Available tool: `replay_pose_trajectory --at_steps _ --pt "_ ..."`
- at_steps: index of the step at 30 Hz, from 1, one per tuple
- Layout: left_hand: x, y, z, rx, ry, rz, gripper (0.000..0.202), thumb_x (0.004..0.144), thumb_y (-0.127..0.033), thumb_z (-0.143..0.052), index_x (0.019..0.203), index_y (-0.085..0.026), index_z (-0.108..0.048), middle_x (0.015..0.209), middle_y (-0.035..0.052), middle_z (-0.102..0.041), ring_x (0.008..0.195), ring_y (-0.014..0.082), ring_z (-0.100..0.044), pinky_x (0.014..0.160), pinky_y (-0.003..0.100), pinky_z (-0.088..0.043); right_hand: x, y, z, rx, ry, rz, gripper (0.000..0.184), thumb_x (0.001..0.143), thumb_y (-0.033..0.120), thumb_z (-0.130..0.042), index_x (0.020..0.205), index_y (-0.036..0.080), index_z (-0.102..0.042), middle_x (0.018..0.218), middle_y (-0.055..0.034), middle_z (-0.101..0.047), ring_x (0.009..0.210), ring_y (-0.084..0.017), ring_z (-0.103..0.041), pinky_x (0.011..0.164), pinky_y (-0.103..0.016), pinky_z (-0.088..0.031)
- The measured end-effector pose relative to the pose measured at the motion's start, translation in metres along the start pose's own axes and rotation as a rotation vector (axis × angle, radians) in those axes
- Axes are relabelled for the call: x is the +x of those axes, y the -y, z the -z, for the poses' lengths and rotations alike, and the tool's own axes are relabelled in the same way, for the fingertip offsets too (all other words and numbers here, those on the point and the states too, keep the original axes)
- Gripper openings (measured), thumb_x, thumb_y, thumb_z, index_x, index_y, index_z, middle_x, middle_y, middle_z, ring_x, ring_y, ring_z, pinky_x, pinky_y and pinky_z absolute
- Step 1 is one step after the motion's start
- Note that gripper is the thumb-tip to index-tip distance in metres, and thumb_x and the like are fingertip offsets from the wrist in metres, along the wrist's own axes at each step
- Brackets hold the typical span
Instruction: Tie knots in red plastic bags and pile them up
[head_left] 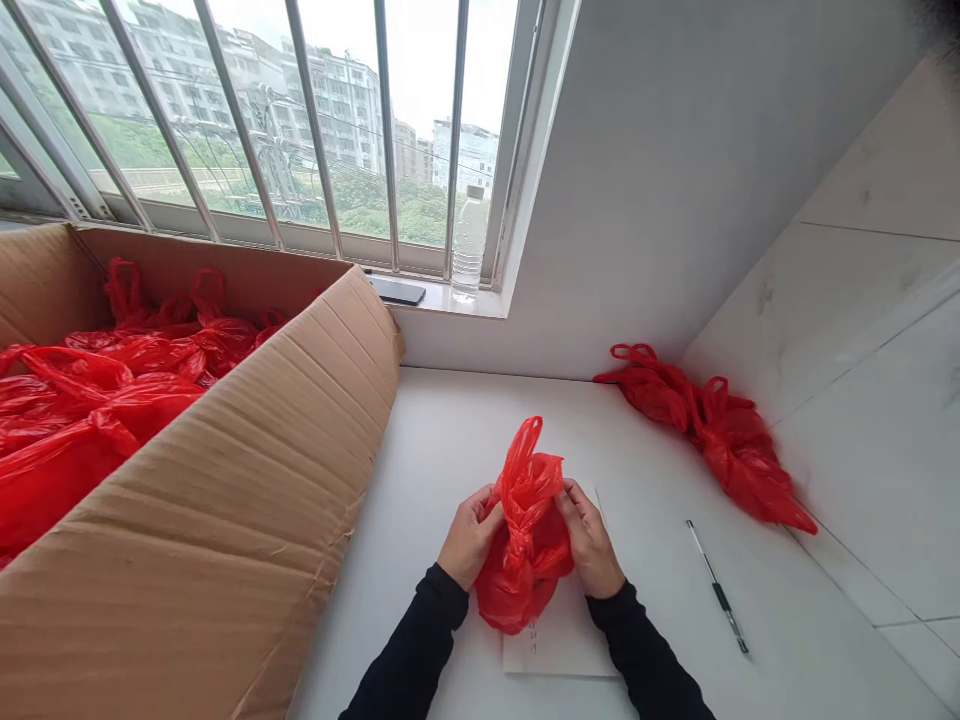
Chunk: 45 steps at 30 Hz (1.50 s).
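Knotted, glossy red plastic bag (523, 550) at lower centre of frame, over rectangular white paper (562, 652) on smooth white surface (427, 450); contact with paper unclear. Left hand (470, 537): grip clamped on bag's left side. Right hand (592, 545): grip clamped on its right side. Slim black-and-clear pen (718, 587), lower right. Corrugated brown cardboard box (225, 500), left, contains similar red bags (142, 385).

Daylight from window (309, 100) — sky (424, 50) blown out, wall (660, 170) shaded, edges stretched

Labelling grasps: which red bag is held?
The red bag between the left hand and right hand; others lie in the carton or by the tiled wall.
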<state>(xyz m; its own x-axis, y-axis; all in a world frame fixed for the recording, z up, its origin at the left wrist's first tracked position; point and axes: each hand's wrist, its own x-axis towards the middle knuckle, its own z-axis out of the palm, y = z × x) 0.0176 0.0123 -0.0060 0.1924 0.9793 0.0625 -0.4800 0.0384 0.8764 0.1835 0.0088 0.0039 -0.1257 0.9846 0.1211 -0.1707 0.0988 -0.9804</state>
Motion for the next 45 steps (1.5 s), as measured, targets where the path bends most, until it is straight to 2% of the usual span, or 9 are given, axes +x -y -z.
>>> replay_pose_trajectory --at_steps 4,9,15,20,24,28,33,40,45 --pt "0.001 0.001 0.001 0.041 -0.001 -0.001 0.027 0.073 -0.035 -0.078 0.091 -0.015 -0.073 0.087 0.0055 -0.074 0.083 0.0218 -0.066 0.077 0.029 -0.049 -0.001 0.004 -0.004 0.038 0.021 -0.015 0.038 0.094 0.050 -0.053 0.124 0.027 -0.058 0.113 -0.0063 -0.068 0.098 -0.024 -0.064 0.083 -0.035 -0.052" --pt "-0.001 -0.002 0.000 0.096 0.007 0.018 0.019 0.076 -0.030 -0.075 0.087 -0.015 -0.074 0.083 0.0036 -0.075 0.076 0.0187 -0.065 0.069 0.025 -0.047 0.001 0.000 -0.003 0.112 0.011 -0.021 0.033 0.091 0.046 -0.060 0.115 0.025 -0.067 0.108 -0.0064 -0.071 0.096 -0.026 -0.065 0.082 -0.037 -0.053" --pt "-0.007 -0.014 -0.010 0.199 0.168 0.063 0.024 0.077 -0.022 -0.072 0.100 -0.015 -0.074 0.092 0.0058 -0.076 0.087 0.0244 -0.067 0.080 0.031 -0.050 0.002 -0.003 -0.002 0.133 -0.034 0.012 0.032 0.087 0.043 -0.065 0.113 0.024 -0.068 0.106 -0.0068 -0.071 0.095 -0.026 -0.065 0.081 -0.037 -0.053" --pt "-0.004 -0.008 -0.005 0.176 0.032 0.008 0.034 0.074 -0.027 -0.073 0.106 -0.015 -0.073 0.093 0.0070 -0.077 0.091 0.0283 -0.069 0.087 0.036 -0.051 0.000 0.006 -0.006 0.047 -0.012 -0.008 0.038 0.090 0.050 -0.058 0.119 0.026 -0.062 0.115 -0.0070 -0.068 0.099 -0.025 -0.064 0.083 -0.036 -0.053" --pt "0.000 0.000 0.000 0.120 -0.063 -0.003 0.036 0.074 -0.029 -0.073 0.109 -0.016 -0.072 0.092 0.0074 -0.077 0.093 0.0283 -0.068 0.086 0.037 -0.052 0.000 0.006 -0.006 -0.032 0.059 -0.038 0.038 0.086 0.048 -0.066 0.115 0.024 -0.062 0.109 -0.0063 -0.068 0.096 -0.023 -0.063 0.086 -0.034 -0.051" --pt "0.000 0.000 0.000 0.147 -0.019 0.024 0.031 0.076 -0.026 -0.072 0.105 -0.015 -0.072 0.093 0.0074 -0.076 0.093 0.0272 -0.068 0.087 0.036 -0.051 0.002 0.000 -0.002 -0.051 0.017 -0.025 0.026 0.084 0.045 -0.070 0.094 0.021 -0.064 0.090 -0.0037 -0.068 0.081 -0.020 -0.061 0.076 -0.030 -0.050" --pt "0.000 -0.006 -0.001 0.173 0.064 0.057 0.034 0.075 -0.024 -0.072 0.108 -0.016 -0.070 0.092 0.0060 -0.076 0.090 0.0249 -0.069 0.087 0.034 -0.051 0.003 -0.005 0.000 -0.013 -0.063 0.001 0.026 0.086 0.045 -0.067 0.094 0.021 -0.064 0.092 -0.0049 -0.069 0.080 -0.020 -0.062 0.074 -0.031 -0.051" --pt "0.001 -0.002 0.002 0.088 -0.057 0.027 0.029 0.072 -0.025 -0.075 0.099 -0.015 -0.073 0.084 0.0049 -0.076 0.084 0.0255 -0.070 0.083 0.035 -0.053 0.002 0.006 -0.005 -0.006 0.063 -0.034 0.037 0.085 0.044 -0.068 0.114 0.023 -0.062 0.108 -0.0073 -0.068 0.098 -0.025 -0.063 0.091 -0.039 -0.050" --pt "0.001 0.000 0.000 0.084 -0.056 0.030 0.032 0.072 -0.026 -0.075 0.102 -0.015 -0.074 0.088 0.0068 -0.077 0.087 0.0270 -0.070 0.079 0.034 -0.054 0.002 0.005 -0.005 -0.046 0.048 -0.031 0.027 0.083 0.044 -0.069 0.098 0.021 -0.065 0.096 -0.0061 -0.069 0.088 -0.024 -0.063 0.085 -0.037 -0.051"
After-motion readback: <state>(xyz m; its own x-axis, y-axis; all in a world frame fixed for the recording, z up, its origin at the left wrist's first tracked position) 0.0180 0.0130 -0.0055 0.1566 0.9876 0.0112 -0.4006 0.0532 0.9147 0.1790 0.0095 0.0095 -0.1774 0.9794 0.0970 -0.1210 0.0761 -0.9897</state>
